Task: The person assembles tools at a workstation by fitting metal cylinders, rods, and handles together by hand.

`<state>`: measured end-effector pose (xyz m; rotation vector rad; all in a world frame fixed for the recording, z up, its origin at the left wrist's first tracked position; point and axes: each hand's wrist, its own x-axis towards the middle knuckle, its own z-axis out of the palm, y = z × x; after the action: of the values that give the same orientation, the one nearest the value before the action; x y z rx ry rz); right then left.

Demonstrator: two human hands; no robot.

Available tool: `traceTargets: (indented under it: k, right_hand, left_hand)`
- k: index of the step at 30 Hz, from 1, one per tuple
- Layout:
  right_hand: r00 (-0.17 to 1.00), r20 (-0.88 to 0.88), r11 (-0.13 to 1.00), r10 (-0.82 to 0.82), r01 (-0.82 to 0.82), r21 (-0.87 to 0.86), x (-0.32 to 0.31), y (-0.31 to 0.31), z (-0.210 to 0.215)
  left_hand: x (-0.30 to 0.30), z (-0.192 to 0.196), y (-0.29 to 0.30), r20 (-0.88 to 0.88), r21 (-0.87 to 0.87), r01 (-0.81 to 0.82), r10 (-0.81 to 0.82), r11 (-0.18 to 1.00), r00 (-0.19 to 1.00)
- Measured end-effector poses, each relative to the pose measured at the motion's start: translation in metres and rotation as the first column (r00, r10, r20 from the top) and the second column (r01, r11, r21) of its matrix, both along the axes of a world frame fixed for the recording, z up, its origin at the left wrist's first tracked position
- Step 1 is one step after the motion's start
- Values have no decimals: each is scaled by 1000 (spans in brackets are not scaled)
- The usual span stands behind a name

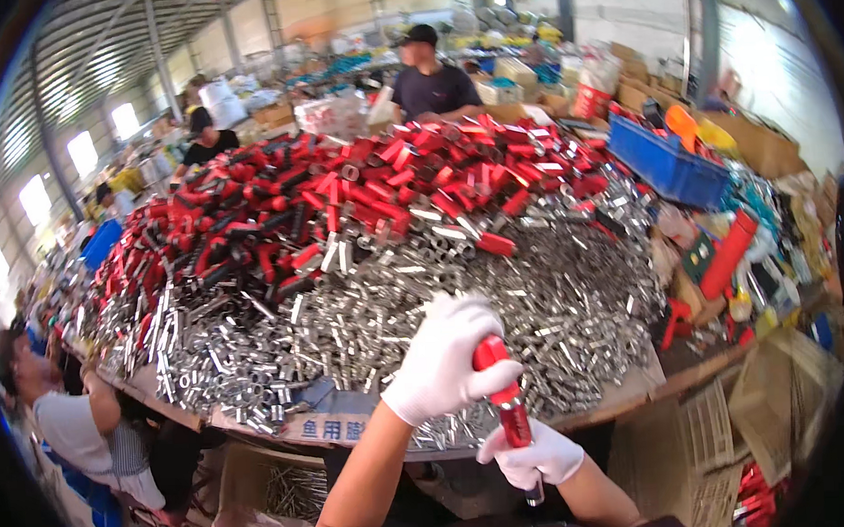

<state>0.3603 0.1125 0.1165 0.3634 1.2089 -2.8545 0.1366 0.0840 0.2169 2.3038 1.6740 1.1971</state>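
In front of me, beyond the table's near edge, a tool with a red handle (515, 421) is held at a slant, its dark, metal-looking end pointing down. My left hand (448, 358), in a white glove, is closed round the upper red part, with the thumb across it; its fingers are partly blurred. My right hand (546, 458), also gloved in white, grips the lower part, just above the tip. The tool's exact kind cannot be made out. Behind my hands lies a heap of small silvery metal sleeves and sockets (349, 328).
Red and black handles (380, 176) are piled across the table's far side. A blue bin (667, 163) stands at the back right, beyond a red tube (729, 255). Co-workers are across the table and at the left. A box of metal rods (295, 490) sits below the edge.
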Motion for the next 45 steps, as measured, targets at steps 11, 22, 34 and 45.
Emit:
traceTargets:
  k: [11, 22, 34, 45]
  right_hand:
    - [902, 105, 777, -419, 296, 556, -25, -6, 13]
    - [946, 149, 915, -286, 224, 336, -10, -8, 17]
    - [976, -186, 971, 116, -151, -185, -4, -26, 10]
    - [956, 91, 902, -278, 228, 367, -11, -14, 27]
  left_hand:
    - [45, -41, 22, 810, -25, -115, 88, 993, 579]
    - [53, -31, 20, 813, 2, 4, -4, 1000, 582]
    - [66, -36, 36, 472, 881, 441, -338, 169, -814]
    - [60, -17, -9, 986, 139, 544, -62, 827, -156]
